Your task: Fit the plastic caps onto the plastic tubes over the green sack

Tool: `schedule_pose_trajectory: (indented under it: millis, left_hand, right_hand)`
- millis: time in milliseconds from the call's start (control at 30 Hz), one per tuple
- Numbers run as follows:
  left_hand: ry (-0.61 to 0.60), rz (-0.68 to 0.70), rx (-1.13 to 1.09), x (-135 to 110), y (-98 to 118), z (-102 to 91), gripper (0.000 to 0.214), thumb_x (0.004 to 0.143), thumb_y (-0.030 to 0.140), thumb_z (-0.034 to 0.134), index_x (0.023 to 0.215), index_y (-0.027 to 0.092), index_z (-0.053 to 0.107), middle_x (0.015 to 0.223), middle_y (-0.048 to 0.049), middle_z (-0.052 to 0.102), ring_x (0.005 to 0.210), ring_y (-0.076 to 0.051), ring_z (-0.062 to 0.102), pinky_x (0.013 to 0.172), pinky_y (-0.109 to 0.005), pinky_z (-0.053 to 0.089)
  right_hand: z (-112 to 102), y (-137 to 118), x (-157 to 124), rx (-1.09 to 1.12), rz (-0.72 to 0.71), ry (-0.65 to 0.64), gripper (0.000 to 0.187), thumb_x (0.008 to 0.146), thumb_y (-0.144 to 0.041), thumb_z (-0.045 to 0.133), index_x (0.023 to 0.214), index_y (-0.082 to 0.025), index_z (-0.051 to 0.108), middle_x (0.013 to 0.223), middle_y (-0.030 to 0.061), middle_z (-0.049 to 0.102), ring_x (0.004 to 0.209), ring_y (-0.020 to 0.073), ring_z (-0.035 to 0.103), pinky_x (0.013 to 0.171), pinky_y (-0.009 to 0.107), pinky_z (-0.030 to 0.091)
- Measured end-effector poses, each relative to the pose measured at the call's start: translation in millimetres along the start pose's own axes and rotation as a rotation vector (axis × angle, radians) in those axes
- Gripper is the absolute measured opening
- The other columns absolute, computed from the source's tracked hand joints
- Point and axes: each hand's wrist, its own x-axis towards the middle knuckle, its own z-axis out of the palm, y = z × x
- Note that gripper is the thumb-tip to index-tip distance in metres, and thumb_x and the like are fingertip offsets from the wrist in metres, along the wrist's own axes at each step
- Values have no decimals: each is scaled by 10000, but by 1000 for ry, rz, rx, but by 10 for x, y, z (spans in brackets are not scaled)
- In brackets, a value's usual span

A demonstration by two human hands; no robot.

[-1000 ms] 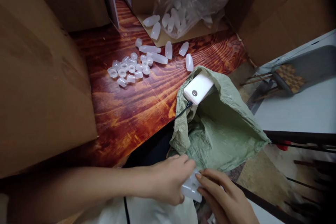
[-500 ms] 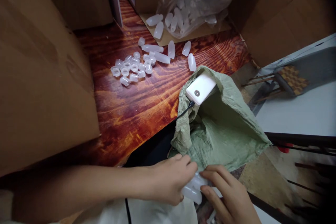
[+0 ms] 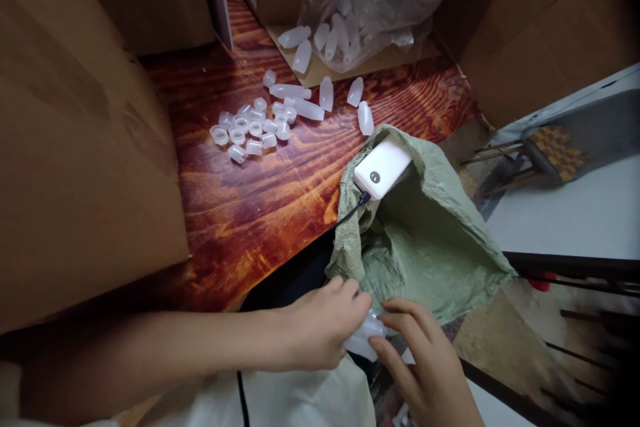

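Both my hands meet at the bottom centre, just below the mouth of a green woven sack (image 3: pixel 425 240). My left hand (image 3: pixel 320 330) is closed around a small translucent plastic bottle (image 3: pixel 364 340). My right hand (image 3: pixel 425 367) grips the same bottle from the right with thumb and fingers. The bottle is mostly hidden between my fingers. A white power bank (image 3: pixel 383 169) with a black cable lies on the sack's upper edge.
On the red-brown wooden table (image 3: pixel 260 200) lie several clear caps (image 3: pixel 250 130) and several loose bottles (image 3: pixel 320 97). A clear plastic bag of bottles (image 3: pixel 365 7) sits at the back. Cardboard boxes (image 3: pixel 75 147) stand left, behind and right. A white cloth (image 3: pixel 300 400) lies under my hands.
Both hands have risen slightly towards the sack's mouth with the bottle. My right hand has shifted its grip on the bottle.
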Motion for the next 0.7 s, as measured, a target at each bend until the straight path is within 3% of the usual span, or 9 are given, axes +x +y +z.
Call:
schedule_pose_trajectory:
  millis: [100, 200, 267, 367, 433, 500, 600, 700]
  left_hand:
    - [-9, 9, -9, -3, 1, 8, 374, 700, 168, 634, 1024, 168, 448, 1060, -75, 496, 944, -249, 518, 726, -360, 521]
    - [-8, 13, 0, -1, 0, 15, 380, 705, 179, 644, 1036, 164, 456, 1057, -76, 500, 946, -248, 518, 736, -358, 518]
    - [-8, 10, 19, 0, 1, 26, 376, 701, 179, 649, 1026, 162, 460, 1053, -77, 502, 935, -247, 521, 722, -352, 516]
    - [-8, 26, 35, -4, 4, 46, 394, 689, 192, 670, 1021, 158, 462, 1051, -77, 503, 931, -250, 521, 707, -346, 513]
    - [4, 37, 37, -7, 4, 53, 384, 704, 199, 659, 1031, 155, 464, 1049, -77, 503, 931, -249, 520, 721, -350, 512]
    - [13, 33, 45, -8, 5, 52, 360, 714, 191, 639, 1029, 153, 467, 1042, -77, 505, 924, -247, 521, 723, -352, 510]
    - [0, 31, 54, -7, 8, 45, 379, 690, 193, 658, 1017, 149, 470, 1041, -80, 505, 915, -247, 522, 703, -343, 508]
    - [-3, 35, 37, -4, 9, 57, 399, 690, 208, 671, 1031, 148, 473, 1042, -79, 506, 920, -245, 522, 721, -339, 511]
  right_hand:
    - [-18, 13, 9, -10, -13, -9, 226, 929, -408, 569, 1063, -228, 543, 1137, 105, 567, 1020, 236, 607, 790, 339, 534]
    - [-34, 7, 33, 27, -61, -71, 193, 949, -374, 543, 1078, -230, 549, 1160, 100, 564, 1051, 227, 597, 810, 334, 515]
    - [-34, 2, 45, -11, -79, -28, 73, 964, -301, 525, 968, -241, 566, 1048, 65, 599, 939, 209, 614, 769, 335, 486]
    - [-37, -7, 57, -22, -48, 60, 113, 956, -342, 550, 946, -231, 560, 1045, 69, 592, 937, 209, 604, 784, 334, 466]
    - [-46, -17, 65, 38, -42, -6, 162, 956, -366, 543, 1029, -223, 556, 1145, 90, 562, 1050, 207, 579, 840, 311, 472]
    - [-52, -27, 72, 63, -73, -69, 108, 966, -315, 523, 1026, -232, 559, 1119, 71, 573, 1031, 191, 580, 831, 293, 470]
    - [-42, -36, 75, 23, -42, 37, 70, 973, -285, 514, 943, -235, 551, 974, 42, 590, 898, 181, 589, 778, 298, 456]
    - [-18, -36, 59, 80, -21, -10, 155, 959, -354, 534, 1049, -227, 538, 1126, 78, 573, 1043, 193, 580, 846, 292, 476]
